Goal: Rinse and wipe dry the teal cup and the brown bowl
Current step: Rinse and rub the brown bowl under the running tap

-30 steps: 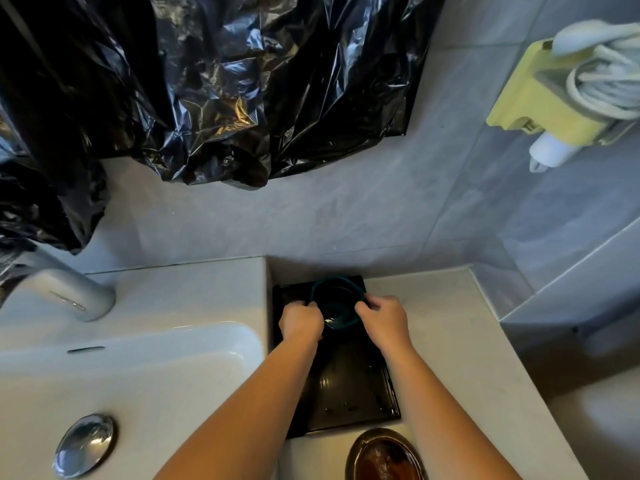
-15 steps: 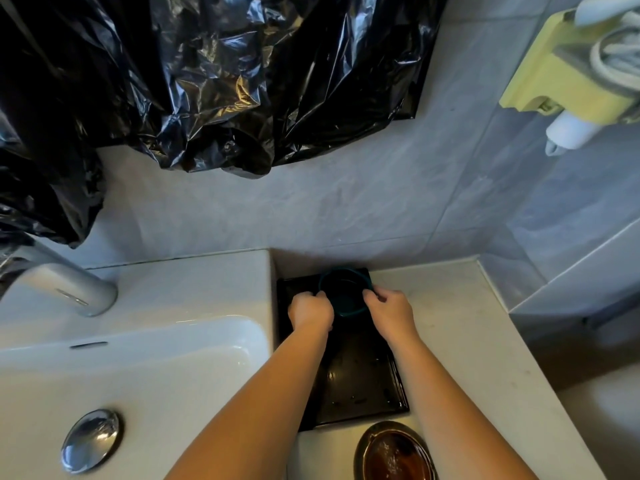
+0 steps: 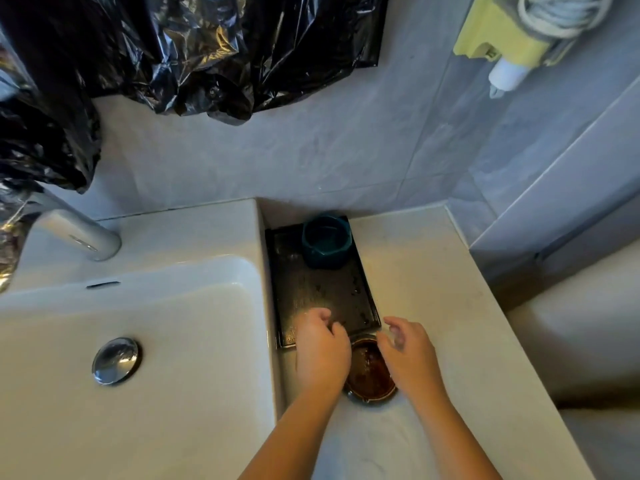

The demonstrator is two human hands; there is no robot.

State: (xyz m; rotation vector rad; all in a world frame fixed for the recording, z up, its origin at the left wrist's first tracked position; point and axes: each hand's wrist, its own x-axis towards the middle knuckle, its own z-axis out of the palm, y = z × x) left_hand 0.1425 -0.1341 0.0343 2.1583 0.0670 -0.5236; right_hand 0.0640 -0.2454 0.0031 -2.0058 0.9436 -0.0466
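Note:
The teal cup (image 3: 326, 241) stands upright at the far end of a black tray (image 3: 322, 292), with no hand on it. The brown bowl (image 3: 370, 370) sits on the pale counter just in front of the tray. My left hand (image 3: 322, 348) hovers at the bowl's left side, fingers curled and empty, covering part of its rim. My right hand (image 3: 408, 344) is at the bowl's right side, fingers spread and holding nothing. Whether either hand touches the bowl is unclear.
A white sink (image 3: 138, 341) with a chrome drain plug (image 3: 116, 360) lies to the left, its tap (image 3: 78, 233) at the back. Black plastic sheeting (image 3: 194, 53) hangs on the grey wall. A yellow holder (image 3: 502, 39) hangs at the top right.
Both hands let go of the teal cup on the tray and drew back toward me, to either side of the brown bowl. The view has tilted downward.

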